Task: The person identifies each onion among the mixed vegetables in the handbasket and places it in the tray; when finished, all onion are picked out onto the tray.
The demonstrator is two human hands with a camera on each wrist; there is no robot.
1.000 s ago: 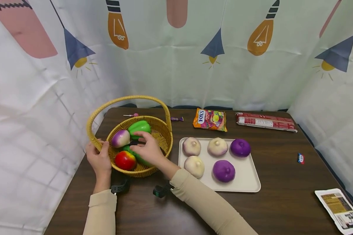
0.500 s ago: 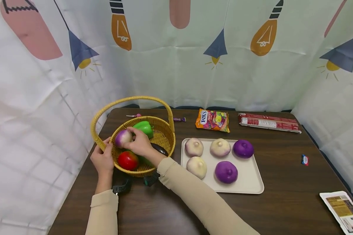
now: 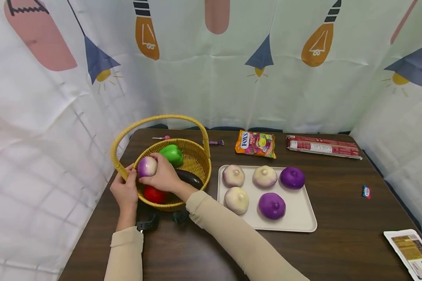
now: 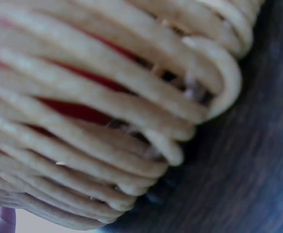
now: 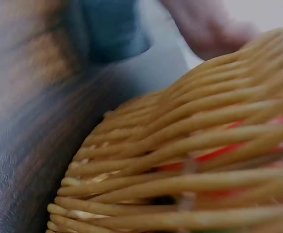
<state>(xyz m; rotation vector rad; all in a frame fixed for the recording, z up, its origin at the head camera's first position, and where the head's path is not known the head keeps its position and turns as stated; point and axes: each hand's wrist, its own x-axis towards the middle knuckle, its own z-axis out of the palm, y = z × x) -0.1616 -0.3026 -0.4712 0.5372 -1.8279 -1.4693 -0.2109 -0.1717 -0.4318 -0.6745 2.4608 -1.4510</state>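
A yellow wicker basket (image 3: pixel 206 171) with a tall hoop handle stands at the table's left. My left hand (image 3: pixel 126 192) grips its left rim beside the handle's base, thumb over the edge. Over the basket's left side, my right hand (image 3: pixel 163 174) holds a purple-and-white turnip (image 3: pixel 148 167) between thumb and fingers. Behind it lies a green bell pepper (image 3: pixel 172 155). A dark eggplant (image 3: pixel 190 178) and a red, round fruit or vegetable (image 3: pixel 154 194), partly covered by the right hand, are also inside. Both wrist views are mostly filled with basket weave (image 4: pixel 107 102).
Right of the basket, a white tray (image 3: pixel 300 218) bears several whitish and purple round vegetables (image 3: pixel 272 206). Behind stand a candy bag (image 3: pixel 255 144), a long red packet (image 3: pixel 324 147) and small candies (image 3: pixel 216 143). A white pouch (image 3: pixel 411 253) lies at the right edge; curtains surround the table.
My right hand has moved left from above the basket's middle and taken hold of the turnip, which now sits slightly turned. The eggplant is uncovered. The left hand keeps its grip on the rim.
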